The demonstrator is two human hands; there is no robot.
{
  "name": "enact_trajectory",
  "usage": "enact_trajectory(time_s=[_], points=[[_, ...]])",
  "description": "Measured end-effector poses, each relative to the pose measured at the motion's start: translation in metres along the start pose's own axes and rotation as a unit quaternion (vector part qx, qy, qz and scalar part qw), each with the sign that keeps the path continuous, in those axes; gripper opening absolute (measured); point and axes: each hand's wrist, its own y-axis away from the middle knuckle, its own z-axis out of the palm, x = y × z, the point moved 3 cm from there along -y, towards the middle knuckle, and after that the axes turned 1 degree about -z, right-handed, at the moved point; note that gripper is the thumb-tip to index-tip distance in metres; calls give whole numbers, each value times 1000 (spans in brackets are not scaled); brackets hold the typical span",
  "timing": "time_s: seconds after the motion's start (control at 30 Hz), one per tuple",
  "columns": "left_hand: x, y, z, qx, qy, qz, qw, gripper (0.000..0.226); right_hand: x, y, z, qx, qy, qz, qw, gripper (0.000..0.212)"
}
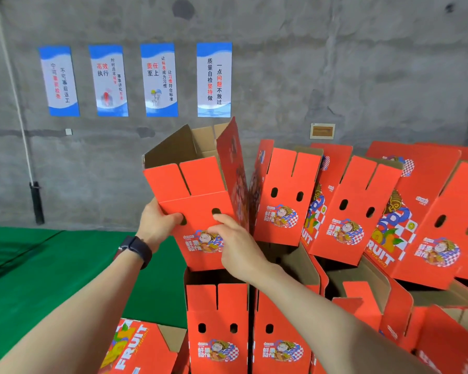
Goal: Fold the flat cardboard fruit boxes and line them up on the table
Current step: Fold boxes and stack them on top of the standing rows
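Note:
An opened red cardboard fruit box (197, 184) stands tilted on top of a lower row of boxes, its flaps up and brown inside showing. My left hand (157, 225) grips its left edge, thumb by the left finger hole. My right hand (234, 244) lies on its printed front face, index finger reaching up to the right hole. Right of it lean several more opened red boxes (284, 195) in an upper row. Below stands a lower row of folded boxes (218, 327).
A green-covered table surface (65, 279) stretches to the left. A red box (135, 346) printed FRUIT lies on its side at the bottom left. A grey concrete wall with several blue-and-white posters (160, 79) stands behind. A white pipe (16, 103) runs down the wall's left.

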Motion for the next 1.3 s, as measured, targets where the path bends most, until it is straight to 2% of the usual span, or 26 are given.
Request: enact_trajectory(time_s=[0.17, 0.37, 0.47, 0.6, 0.67, 0.73, 0.8, 0.87, 0.9, 0.93, 1.0, 1.07, 1.13, 1.17, 1.23, 1.3], points=[[-1, -3, 10, -14, -90, 40, 995, 35, 13, -1, 3, 16, -34, 24, 999, 58], [-32, 25, 46, -58, -104, 61, 991, 48, 46, 26, 10, 45, 35, 118, 991, 47], [-43, 37, 59, -64, -103, 76, 990, 54, 54, 39, 14, 34, 99, 121, 987, 41], [-62, 33, 55, -119, -127, 20, 985, 48, 44, 48, 14, 51, 131, 53, 989, 31], [-67, 30, 50, -171, -125, -16, 977, 54, 32, 51, 5, 133, 113, -24, 984, 19], [-67, 32, 46, -194, -117, -34, 973, 51, 13, 56, -2, 244, 113, -139, 953, 10], [-65, 36, 45, -206, -104, -36, 972, 39, -5, 54, -4, 284, 111, -205, 930, 19], [-60, 41, 45, -225, -73, -30, 971, 35, -15, 43, -8, 276, 161, -188, 929, 40], [-56, 44, 45, -237, -54, -24, 970, 37, -18, 36, -8, 241, 214, -160, 933, 49], [-51, 46, 46, -253, -29, -12, 967, 49, -18, 30, -8, 179, 267, -125, 939, 55], [-41, 51, 44, -281, 39, 12, 959, 88, -7, 22, -4, 25, 319, -55, 946, 58], [-32, 56, 38, -321, 95, 6, 942, 114, 4, 22, 3, -51, 332, -11, 942, 58], [-26, 62, 31, -366, 130, -26, 921, 120, 5, 26, 6, -36, 309, -8, 950, 59], [-23, 65, 27, -364, 148, -47, 918, 119, 1, 28, 5, -11, 283, -17, 959, 61], [-15, 67, 17, -296, 178, -77, 935, 109, -9, 31, 1, 61, 269, -57, 960, 66], [-7, 68, 10, -211, 167, -60, 961, 79, -13, 35, -3, 102, 293, -66, 948, 67]])
